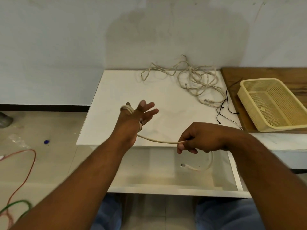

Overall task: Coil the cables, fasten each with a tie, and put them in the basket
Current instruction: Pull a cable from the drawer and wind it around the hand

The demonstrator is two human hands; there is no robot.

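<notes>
Your left hand (132, 120) is raised over the near edge of the white, smooth-topped desk (126, 90), its fingers (150, 112) straight and spread. It grips nothing, but serves as a former: a cream round-jacketed cable (159, 141) is looped round the thumb and across the little-finger side of the palm. From there the cable runs in a shallow sag to your right hand (201, 138), whose thumb and curled fingers pinch it just off the desk's near edge. Below that hand the free tail hangs in a curve and ends in a clear moulded plug (183, 165).

This cable looks light and springy rather than limp. It holds gentle bends, so expect the loops to want to open once tension drops. The jacket looks smooth, so pinch firmly and let it slide only when you mean to. Take hold on the jacket, not on the plug, whose clip is likely brittle. When you slip the coil off, grasp across all the turns at once.

A tangled heap of pale cables (194, 82) lies at the far edge of the desk, towards its right corner; they will probably snag on each other. Thin black ties (228, 105) trail over the desk's right edge, soft and easily lost. Just beyond them a yellow perforated plastic basket (259, 80) sits on a brown wooden board (235, 77), shallow and rigid, with nothing visible inside.
</notes>
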